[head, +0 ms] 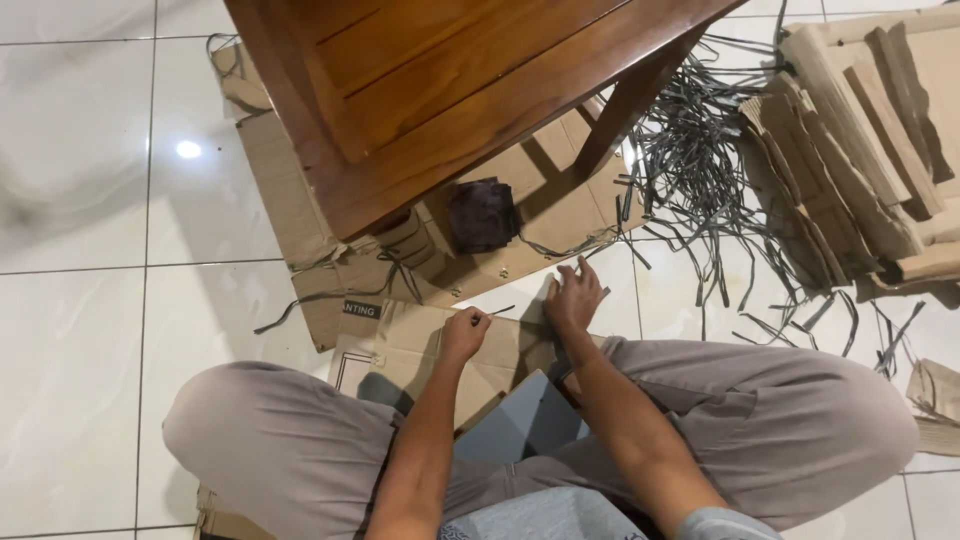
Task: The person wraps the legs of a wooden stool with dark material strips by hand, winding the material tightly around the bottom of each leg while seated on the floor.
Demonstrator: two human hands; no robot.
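Two hands, left hand (465, 332) pinching strip (497, 311), right hand (573, 297) at cardboard (420, 345) edge

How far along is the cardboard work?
Looks done: a stack of cardboard strips sits at the right, with loose grey strips spread on the floor. In hand: the left hand holds a thin tool to the cardboard sheet; the right hand presses it flat. Left: this sheet, uncut.

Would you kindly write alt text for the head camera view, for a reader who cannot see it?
A person sitting cross-legged on white floor tiles presses the right hand on flattened cardboard while the left hand pinches a thin dark tool. A wooden table, grey strips and stacked cardboard pieces lie beyond.
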